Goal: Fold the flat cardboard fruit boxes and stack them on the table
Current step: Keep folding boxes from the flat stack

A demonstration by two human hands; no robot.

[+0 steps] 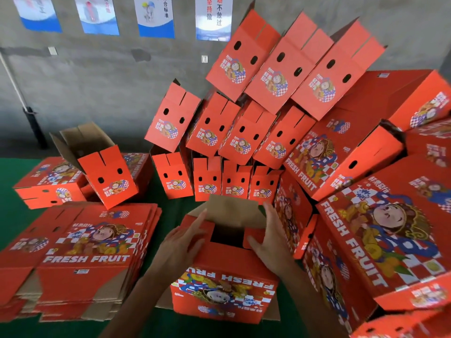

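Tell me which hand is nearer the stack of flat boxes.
Left. The left hand is beside the flat stack; the right hand is on the box's far side.

1. We read "FRESH FRUIT" in white on the top sheet of the flat box stack (85,250).
2. We read the same words, upside down, on the half-folded box (224,289).
3. We read them again on the folded boxes (380,242) at right.
4. We made out Chinese characters on the wall posters (214,15), including "不放过".
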